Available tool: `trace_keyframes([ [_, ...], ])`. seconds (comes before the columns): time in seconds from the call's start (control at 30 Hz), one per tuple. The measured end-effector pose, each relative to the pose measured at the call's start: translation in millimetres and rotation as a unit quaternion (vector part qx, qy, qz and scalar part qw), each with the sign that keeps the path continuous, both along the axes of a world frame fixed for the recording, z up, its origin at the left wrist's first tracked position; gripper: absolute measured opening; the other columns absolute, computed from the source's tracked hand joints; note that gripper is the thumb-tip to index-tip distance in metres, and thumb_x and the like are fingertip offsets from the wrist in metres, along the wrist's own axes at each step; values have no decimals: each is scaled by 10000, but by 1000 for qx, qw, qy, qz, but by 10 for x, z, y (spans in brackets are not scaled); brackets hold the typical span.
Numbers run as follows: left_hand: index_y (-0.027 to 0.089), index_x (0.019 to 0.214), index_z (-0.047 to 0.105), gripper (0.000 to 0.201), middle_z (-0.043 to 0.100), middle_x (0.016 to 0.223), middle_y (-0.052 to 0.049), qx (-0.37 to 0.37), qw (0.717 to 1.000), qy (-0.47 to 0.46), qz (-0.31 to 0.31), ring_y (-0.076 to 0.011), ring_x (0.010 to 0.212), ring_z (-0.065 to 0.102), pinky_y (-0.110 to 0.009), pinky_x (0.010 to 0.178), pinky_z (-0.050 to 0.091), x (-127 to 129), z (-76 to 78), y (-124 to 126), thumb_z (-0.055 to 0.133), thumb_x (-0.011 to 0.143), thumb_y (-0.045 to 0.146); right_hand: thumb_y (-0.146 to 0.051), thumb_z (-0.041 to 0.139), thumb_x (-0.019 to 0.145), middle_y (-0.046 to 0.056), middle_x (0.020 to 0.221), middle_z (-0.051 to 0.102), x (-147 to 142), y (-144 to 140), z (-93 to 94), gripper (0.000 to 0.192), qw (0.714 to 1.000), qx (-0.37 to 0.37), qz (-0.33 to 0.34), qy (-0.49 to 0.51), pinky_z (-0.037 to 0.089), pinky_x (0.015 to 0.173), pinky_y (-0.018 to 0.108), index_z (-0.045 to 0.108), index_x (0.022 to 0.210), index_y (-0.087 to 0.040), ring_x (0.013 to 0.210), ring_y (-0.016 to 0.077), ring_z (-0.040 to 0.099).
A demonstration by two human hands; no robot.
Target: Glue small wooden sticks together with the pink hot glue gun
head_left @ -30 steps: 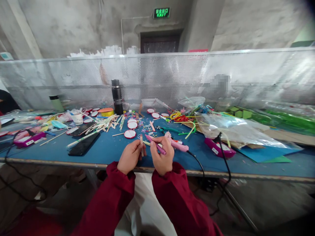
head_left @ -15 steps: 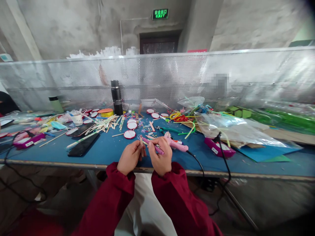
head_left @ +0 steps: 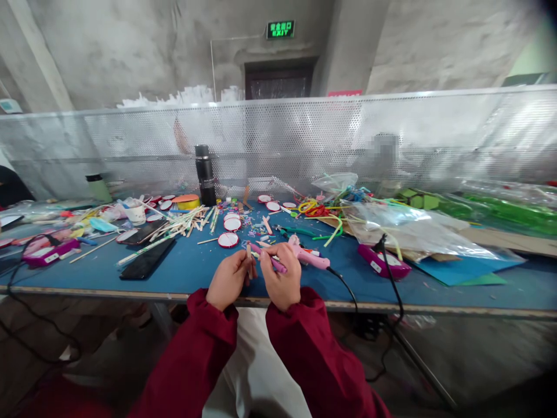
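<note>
Stick (head_left: 249, 259) (half-hidden) in left hand (head_left: 226, 281).

— What sits on the table (head_left: 183, 273)?
— A phone (head_left: 147, 259) at the left; right of it, both hands meet at the near edge.
— Behind them?
— A glue gun (head_left: 310, 255) just beyond; a flask (head_left: 204, 175) stands further back, against the mesh screen (head_left: 304, 139), seemingly.

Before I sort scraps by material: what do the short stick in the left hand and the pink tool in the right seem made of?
The short stick in the left hand looks like bare, matte wood: pale tan, flat. The pink tool in the right hand seems smooth plastic, given its uniform magenta colour; too small to be sure.
</note>
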State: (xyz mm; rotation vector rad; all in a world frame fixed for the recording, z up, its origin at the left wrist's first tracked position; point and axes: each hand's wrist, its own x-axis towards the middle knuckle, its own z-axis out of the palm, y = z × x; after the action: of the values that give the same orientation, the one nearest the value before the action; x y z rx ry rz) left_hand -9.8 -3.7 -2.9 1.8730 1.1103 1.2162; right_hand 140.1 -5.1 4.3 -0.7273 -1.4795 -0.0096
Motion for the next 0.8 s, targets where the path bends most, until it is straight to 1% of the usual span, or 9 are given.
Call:
trace_keyframes([
  [0.23, 198, 801, 556, 319, 638, 678, 26, 0, 1000, 8, 7, -115, 540, 535, -243, 548, 389, -5, -4, 1, 458, 1045, 379, -161, 582, 950, -6, 725, 652, 6, 6, -10, 199, 1000, 9, -11, -11, 467, 745, 355, 594, 767, -236, 731, 180, 596],
  [0.43, 196, 838, 558, 294, 648, 709, 24, -7, 1000, -12, -6, -111, 540, 544, -238, 542, 399, -1, -8, 9, 457, 1044, 381, -158, 582, 952, -7, 731, 653, 2, 1, -6, 197, 1000, 6, -9, -4, 473, 751, 358, 594, 772, -237, 735, 178, 610],
  [0.63, 193, 816, 558, 321, 640, 690, 21, -10, 1000, -1, 2, -109, 535, 530, -238, 539, 380, 5, 18, -4, 460, 1042, 399, -164, 578, 951, -8, 715, 650, 1, 0, -6, 204, 1000, 9, -5, -6, 468, 749, 363, 587, 762, -240, 726, 182, 598],
  [0.8, 195, 804, 559, 340, 629, 683, 19, -9, 1000, -6, -4, -115, 536, 532, -246, 542, 384, 3, -5, 6, 466, 1039, 422, -166, 586, 949, -4, 733, 667, 1, 2, -8, 187, 1000, 12, -4, -1, 472, 754, 366, 598, 778, -241, 730, 183, 599],
])
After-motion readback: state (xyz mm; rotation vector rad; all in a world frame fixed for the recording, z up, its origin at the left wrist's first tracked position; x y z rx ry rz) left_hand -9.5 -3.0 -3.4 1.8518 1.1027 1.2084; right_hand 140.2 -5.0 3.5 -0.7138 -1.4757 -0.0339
